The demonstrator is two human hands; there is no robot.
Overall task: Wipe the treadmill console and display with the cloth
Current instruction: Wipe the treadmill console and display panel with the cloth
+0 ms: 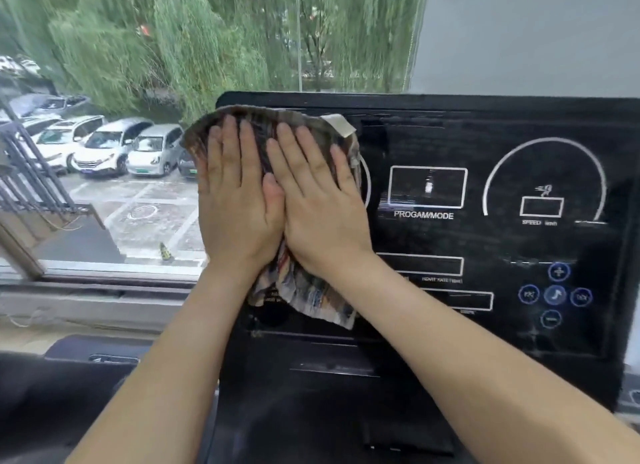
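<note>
A patterned cloth, brownish with streaks of red, white and blue and a pale tag at its upper right corner, lies spread against the left part of the black treadmill console, left of centre in the frame. Its top edge reaches almost to the console's upper rim and its crumpled lower end hangs below the wrists.

Both hands press flat on the cloth, side by side with thumbs touching. The left hand has its grip wide, fingers straight and close together, pointing up. The right hand is likewise wide and flat, fingers slightly fanned.

The display sits just right of the cloth, a white-outlined rectangle labelled "PROGAM/MODE". Further right are a white speed arc and round blue buttons. Parked cars show through the window in the left of the frame.
</note>
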